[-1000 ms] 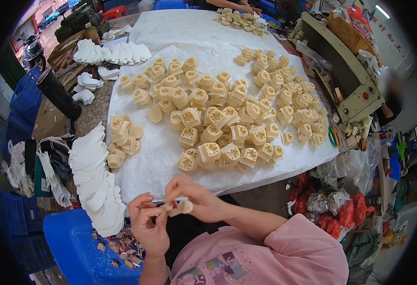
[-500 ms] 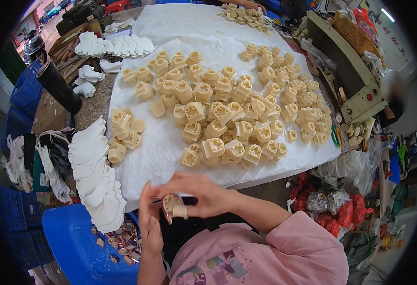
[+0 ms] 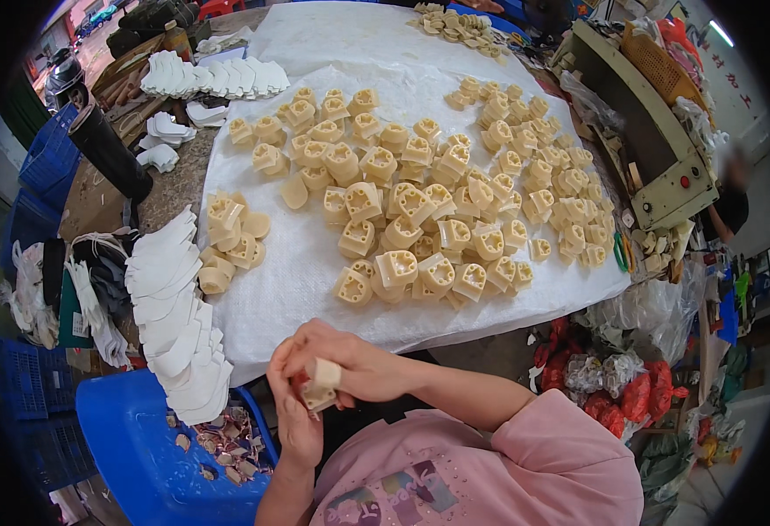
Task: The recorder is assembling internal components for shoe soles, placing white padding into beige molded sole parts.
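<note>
Close to the table's near edge, both hands are closed on a single cream plastic shoe heel [image 3: 322, 375]. My left hand [image 3: 294, 425] supports it from the left and below. My right hand [image 3: 337, 355] wraps it from above and the right, so fingers hide part of it. Something reddish shows on its left side, too small to make out. Many similar cream heels [image 3: 360, 202] with hollowed, D-shaped ends lie heaped on the white sheet [image 3: 297, 307], and a smaller group [image 3: 227, 226] sits at its left side.
Overlapping white cut pieces [image 3: 174, 307] run down the table's left edge. A blue tub [image 3: 122, 438] with small scraps stands at the lower left. A black cylinder [image 3: 109, 153] leans at the far left; a greenish machine [image 3: 657, 131] stands at the right. Red plastic bags [image 3: 635, 399] lie lower right.
My hands have come closer together and turned the heel, so its hollow end no longer faces up plainly. My left fingers, stretched before, now curl round it.
</note>
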### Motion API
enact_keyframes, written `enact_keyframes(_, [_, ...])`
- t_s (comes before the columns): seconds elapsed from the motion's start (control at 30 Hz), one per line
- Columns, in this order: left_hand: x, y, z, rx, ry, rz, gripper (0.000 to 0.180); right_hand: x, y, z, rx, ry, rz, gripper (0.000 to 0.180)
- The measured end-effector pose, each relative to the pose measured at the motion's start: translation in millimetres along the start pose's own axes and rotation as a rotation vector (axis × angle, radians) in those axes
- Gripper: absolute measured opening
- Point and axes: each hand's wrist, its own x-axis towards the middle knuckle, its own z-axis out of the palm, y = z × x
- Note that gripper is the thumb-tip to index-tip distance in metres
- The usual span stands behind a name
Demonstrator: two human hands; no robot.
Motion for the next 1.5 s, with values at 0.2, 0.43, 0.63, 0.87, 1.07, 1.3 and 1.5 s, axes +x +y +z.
enact_keyframes(0.2, [-11,-1,11,0.401,0.023,0.200,0.074,4,0,7,0.663,-0.184,0.324,0.016])
enact_keyframes(0.43, [-7,5,12,0.478,0.102,0.296,0.061,-10,6,31,0.201,0.028,0.039,0.014])
enact_keyframes(0.63, [0,14,15,0.213,0.241,0.188,0.041,-16,3,42,0.465,0.116,0.090,0.033])
enact_keyframes(0.87, [-2,2,13,0.243,0.196,0.220,0.040,-16,5,39,0.097,0.084,-0.006,0.035])
enact_keyframes(1.07, [2,8,2,-0.049,0.107,0.002,0.060,-11,0,23,0.294,0.062,0.340,0.039])
enact_keyframes(1.3, [9,-7,-23,0.937,-0.063,0.552,0.088,2,-11,7,-0.386,0.005,0.228,0.032])
enact_keyframes(1.5, [7,8,-23,0.761,-0.071,0.245,0.080,-5,-3,9,-0.213,0.078,0.178,0.029])
